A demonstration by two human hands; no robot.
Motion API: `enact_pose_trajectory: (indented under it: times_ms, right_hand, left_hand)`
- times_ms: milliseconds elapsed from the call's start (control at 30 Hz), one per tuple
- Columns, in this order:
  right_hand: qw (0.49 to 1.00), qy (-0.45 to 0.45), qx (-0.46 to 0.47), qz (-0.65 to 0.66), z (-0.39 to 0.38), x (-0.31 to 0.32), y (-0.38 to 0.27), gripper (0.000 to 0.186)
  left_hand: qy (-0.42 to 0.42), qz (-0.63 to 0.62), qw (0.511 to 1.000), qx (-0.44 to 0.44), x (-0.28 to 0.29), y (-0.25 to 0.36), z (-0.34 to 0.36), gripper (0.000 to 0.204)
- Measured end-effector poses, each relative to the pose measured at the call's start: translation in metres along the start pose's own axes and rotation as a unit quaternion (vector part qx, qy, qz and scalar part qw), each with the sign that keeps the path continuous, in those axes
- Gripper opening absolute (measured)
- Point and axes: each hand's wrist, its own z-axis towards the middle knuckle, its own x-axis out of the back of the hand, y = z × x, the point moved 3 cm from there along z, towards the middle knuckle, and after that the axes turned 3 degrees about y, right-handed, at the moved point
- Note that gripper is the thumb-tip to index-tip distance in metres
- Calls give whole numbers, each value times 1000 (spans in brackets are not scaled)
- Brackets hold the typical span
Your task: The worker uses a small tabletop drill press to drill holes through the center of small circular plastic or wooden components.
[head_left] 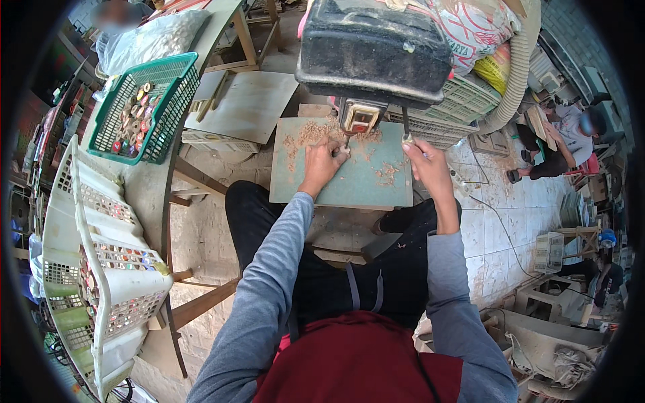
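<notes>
In front of me stands a drill press with a bulky black housing point(373, 57). Its spindle comes down over a greenish board point(363, 191) strewn with curled wood shavings point(312, 132). My left hand point(321, 166) rests on this board, thumb and fingers closed around a small pale piece point(344, 153) right by the drill bit. The fingers cover most of that piece, so its exact shape cannot be made out. My right hand point(430, 166) is wrapped around the lower end of the dark feed lever point(406, 121), to the right of the board.
A green basket point(164, 127) of small round pieces with coloured faces sits on the left table point(149, 188). Below it leans a white crate point(127, 295). Sacks point(470, 30) and a grey hose point(514, 87) are behind the press. At right, another person point(571, 138) sits holding a wooden board.
</notes>
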Motion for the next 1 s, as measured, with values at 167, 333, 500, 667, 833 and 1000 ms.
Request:
enact_pose_trajectory:
  times_ms: [167,333,500,667,833,1000]
  right_hand:
    - [999,30,-5,-15,28,-3,14,40]
    - [999,41,-9,-15,40,-5,20,45]
    - [999,40,-9,-4,44,-5,21,47]
    - [999,43,-6,-15,48,-5,24,48]
    - [989,73,36,-119,63,-4,35,52]
    - [984,91,56,-140,76,-7,33,53]
  left_hand:
    - [11,12,1000,-3,0,4,-1,37]
    - [11,24,1000,-9,1,4,-2,37]
    - [13,26,999,-13,3,8,-3,37]
    - [1,52,999,-4,3,9,-2,38]
    - [14,37,999,-20,2,8,-2,37]
    - [39,47,997,-44,1,6,-3,36]
